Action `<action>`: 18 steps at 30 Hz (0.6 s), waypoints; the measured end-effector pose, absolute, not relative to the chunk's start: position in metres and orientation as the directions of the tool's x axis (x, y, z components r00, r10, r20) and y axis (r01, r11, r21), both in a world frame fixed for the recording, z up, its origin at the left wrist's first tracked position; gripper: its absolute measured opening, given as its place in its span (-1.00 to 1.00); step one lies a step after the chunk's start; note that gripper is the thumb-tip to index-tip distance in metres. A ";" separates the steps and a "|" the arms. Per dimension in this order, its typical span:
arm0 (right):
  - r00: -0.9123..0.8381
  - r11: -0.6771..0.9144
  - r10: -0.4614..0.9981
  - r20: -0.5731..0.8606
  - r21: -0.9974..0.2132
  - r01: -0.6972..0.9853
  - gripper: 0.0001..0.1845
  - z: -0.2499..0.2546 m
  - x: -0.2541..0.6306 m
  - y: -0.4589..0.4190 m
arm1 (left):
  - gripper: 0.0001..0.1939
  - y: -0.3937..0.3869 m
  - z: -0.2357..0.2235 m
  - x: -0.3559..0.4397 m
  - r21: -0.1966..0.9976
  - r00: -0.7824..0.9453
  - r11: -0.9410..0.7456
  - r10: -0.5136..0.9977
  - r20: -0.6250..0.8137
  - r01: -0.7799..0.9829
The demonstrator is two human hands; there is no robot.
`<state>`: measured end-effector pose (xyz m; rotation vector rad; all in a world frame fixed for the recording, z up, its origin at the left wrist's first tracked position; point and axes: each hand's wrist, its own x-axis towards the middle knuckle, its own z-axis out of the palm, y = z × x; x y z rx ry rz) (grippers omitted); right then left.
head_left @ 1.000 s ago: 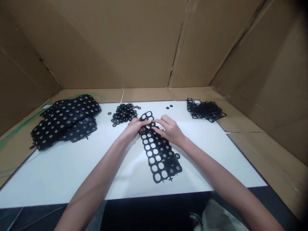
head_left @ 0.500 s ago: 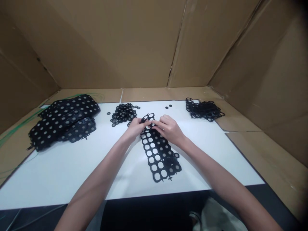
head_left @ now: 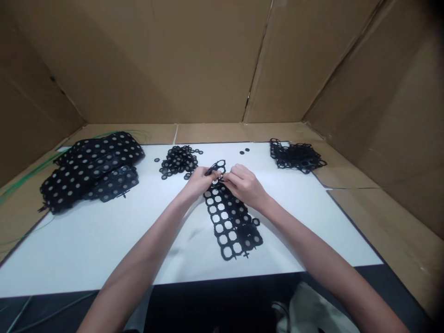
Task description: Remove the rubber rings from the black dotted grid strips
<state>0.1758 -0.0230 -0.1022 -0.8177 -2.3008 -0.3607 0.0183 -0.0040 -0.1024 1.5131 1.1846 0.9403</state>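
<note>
Left hand [head_left: 200, 181] and right hand [head_left: 243, 185] are both at the far end of a black lattice strip [head_left: 229, 226] with round openings. Fingers of both hands are curled and closed, pinching the strip, and the fingertips [head_left: 219, 175] of the two hands nearly meet over it. Exactly which cells each hand grips is too small to tell. The end loops of the strip [head_left: 218, 165] stick out just past the fingers, on the far side. The rest runs from under the hands toward the person and lies on a white board [head_left: 86, 259], with some darker filled spots near its close end. A heap of small black rings [head_left: 177, 162] lies just beyond the left hand. A stack of black sheets with grey dots [head_left: 93, 171] sits further left, near a green wire [head_left: 31, 175]. A pile of black lattice pieces [head_left: 296, 156] sits to the far right. Cardboard walls [head_left: 138, 69] surround the board.
</note>
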 end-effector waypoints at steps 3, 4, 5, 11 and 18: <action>-0.548 0.765 0.491 0.677 -0.033 0.643 -0.88 -0.103 0.174 -0.025 | -0.78 -0.001 -0.103 0.021 0.977 0.147 -0.036 0.989 0.005 0.208; -0.524 0.763 0.503 0.687 -0.069 0.642 -0.90 -0.103 0.174 -0.026 | -0.78 0.000 -0.104 0.021 0.975 0.123 -0.043 0.992 0.016 0.217; -0.482 0.757 0.525 0.702 -0.126 0.641 -0.91 -0.103 0.173 -0.027 | -0.79 0.001 -0.105 0.021 0.971 0.105 -0.059 0.994 0.035 0.232; 0.258 0.510 0.752 0.606 -0.784 0.353 -0.80 -0.095 0.184 -0.022 | -0.82 0.012 -0.113 0.007 0.976 -0.113 -0.026 0.992 0.052 0.217; 0.068 0.085 0.995 0.077 -0.987 -0.133 -0.83 -0.098 0.193 -0.009 | -0.70 0.003 -0.099 0.006 0.996 0.022 0.091 0.996 -0.090 -0.025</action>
